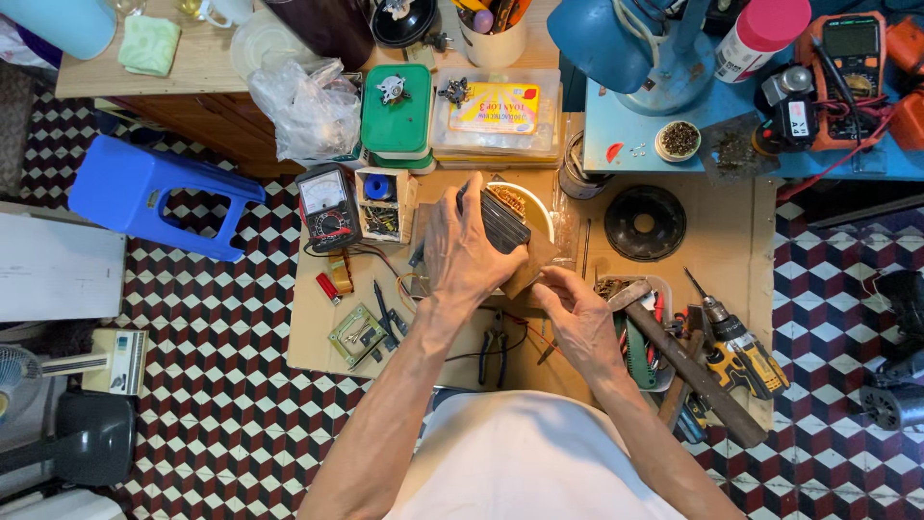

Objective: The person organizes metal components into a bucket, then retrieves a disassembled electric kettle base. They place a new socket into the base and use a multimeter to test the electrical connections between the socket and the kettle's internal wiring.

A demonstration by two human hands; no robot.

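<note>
Squarely under left hand (469,252) fingers (445,214), dark laminated transformer block (504,221).

Item under handling: a transformer (502,223), a blocky dark unit with a ribbed, laminated-looking grey-black face and coppery winding visible at its upper end. It sits tilted on a brown cardboard work surface (717,217), near the centre, partly covered from the left. Thin wires (406,282) trail from its lower left side. Underside not visible.
</note>
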